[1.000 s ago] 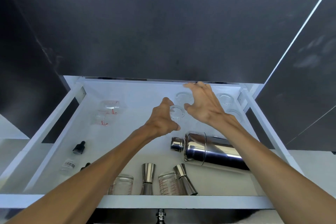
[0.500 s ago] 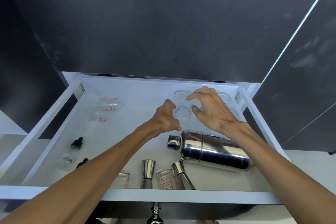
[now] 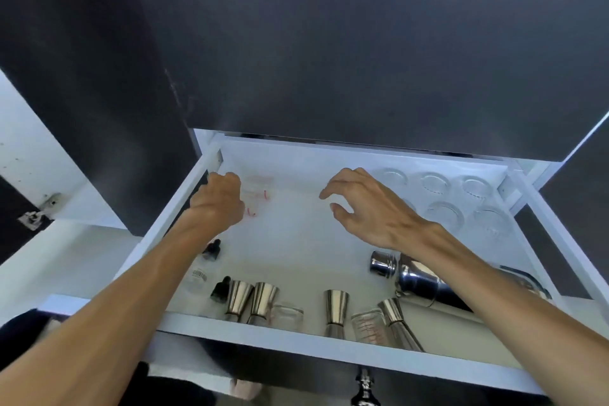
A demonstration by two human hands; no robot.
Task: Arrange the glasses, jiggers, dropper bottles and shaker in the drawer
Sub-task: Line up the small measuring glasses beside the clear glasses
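The white drawer [image 3: 329, 348] is pulled out below me. Several clear glasses [image 3: 445, 212] stand in two rows at its back right. A steel shaker [image 3: 425, 280] lies on its side at the right. Steel jiggers [image 3: 252, 301] and another jigger [image 3: 335, 306] stand along the front, beside a measuring glass [image 3: 367, 325]. Dropper bottles [image 3: 211, 249] lie at the left. My left hand [image 3: 219, 201] is curled against two small red-marked glasses [image 3: 258, 189] at the back left; a grip is not visible. My right hand [image 3: 365, 208] hovers open over the bare middle.
Dark cabinet fronts rise above and to both sides of the drawer. A white cabinet side with a metal hinge [image 3: 36, 212] is at the far left. A small clear glass [image 3: 286, 315] stands at the front between the jiggers. A dark bottle top [image 3: 364, 386] shows under the drawer front.
My left hand has left the glasses at the back right and gone to the red-marked glasses at the back left. My right hand has drawn back to the middle. The view has shifted.
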